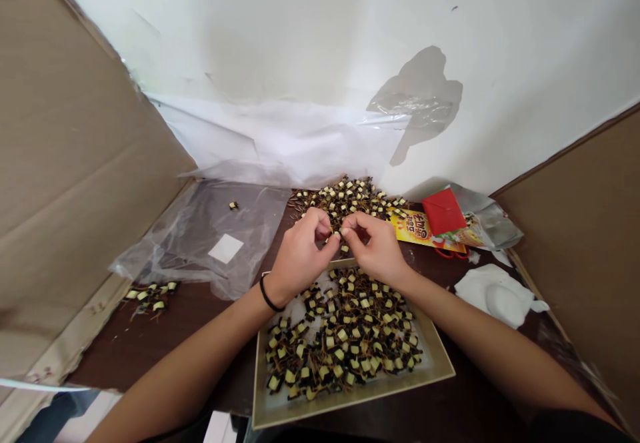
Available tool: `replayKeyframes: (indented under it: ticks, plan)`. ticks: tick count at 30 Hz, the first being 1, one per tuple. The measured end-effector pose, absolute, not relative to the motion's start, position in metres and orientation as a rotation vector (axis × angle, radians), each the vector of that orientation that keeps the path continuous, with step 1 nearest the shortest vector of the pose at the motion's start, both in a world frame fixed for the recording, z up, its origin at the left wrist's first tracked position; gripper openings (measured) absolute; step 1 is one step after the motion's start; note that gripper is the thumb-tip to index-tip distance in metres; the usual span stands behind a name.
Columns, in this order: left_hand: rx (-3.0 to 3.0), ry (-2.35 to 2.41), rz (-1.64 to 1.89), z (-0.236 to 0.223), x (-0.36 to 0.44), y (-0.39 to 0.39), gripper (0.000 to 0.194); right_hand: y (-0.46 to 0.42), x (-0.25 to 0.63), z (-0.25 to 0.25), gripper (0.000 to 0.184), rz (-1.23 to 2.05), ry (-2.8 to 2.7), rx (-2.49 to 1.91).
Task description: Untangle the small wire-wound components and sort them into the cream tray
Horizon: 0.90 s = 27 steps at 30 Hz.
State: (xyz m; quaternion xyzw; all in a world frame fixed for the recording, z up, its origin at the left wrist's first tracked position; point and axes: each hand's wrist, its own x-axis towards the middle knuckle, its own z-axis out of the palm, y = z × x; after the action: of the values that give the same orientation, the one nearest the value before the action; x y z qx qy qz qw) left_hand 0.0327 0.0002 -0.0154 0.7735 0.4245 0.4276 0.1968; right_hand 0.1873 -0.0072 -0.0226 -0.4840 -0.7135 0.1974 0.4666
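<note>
One small part (337,233) seemingly sits pinched between left hand (303,253) and right hand (376,246), tray (360,399) below them; probably light, bendy-legged, best held by its body.

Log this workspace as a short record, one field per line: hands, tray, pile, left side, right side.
left hand: fingers bent, tips nearly meeting the other hand's; black band on wrist
right hand: fingers bent, tips beside the left's; anything held is too small to tell
tray: nearest the person, holding many black-and-yellow pieces
pile: similar pieces, beyond the hands
left side: clear plastic with white square and one piece on it
right side: red packet, yellow packet, white tissue
</note>
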Motion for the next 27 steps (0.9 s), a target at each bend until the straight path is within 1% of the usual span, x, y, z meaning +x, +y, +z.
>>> replayKeyframes:
  ticks: [5, 10, 17, 22, 27]
  plan:
    - [2.224, 1.236, 1.226, -0.015, 0.034, -0.001, 0.016, -0.01, 0.186, -0.022, 0.014, 0.356, -1.826, -1.156]
    - [2.028, 1.321, 1.243, -0.011, 0.035, -0.003, 0.018, -0.008, 0.188, -0.024, 0.014, 0.333, -1.865, -1.074]
    - [1.699, 1.201, 1.205, -0.015, 0.033, 0.005, 0.019, -0.002, 0.19, -0.024, 0.013, 0.591, -1.748, -1.071]
    - [1.628, 1.114, 1.212, -0.016, 0.033, 0.008, 0.02, 0.0, 0.192, -0.024, 0.014, 0.738, -1.684, -1.043]
    - [1.631, 1.052, 1.22, -0.016, 0.033, 0.008, 0.019, 0.001, 0.194, -0.024, 0.016, 0.802, -1.67, -1.028]
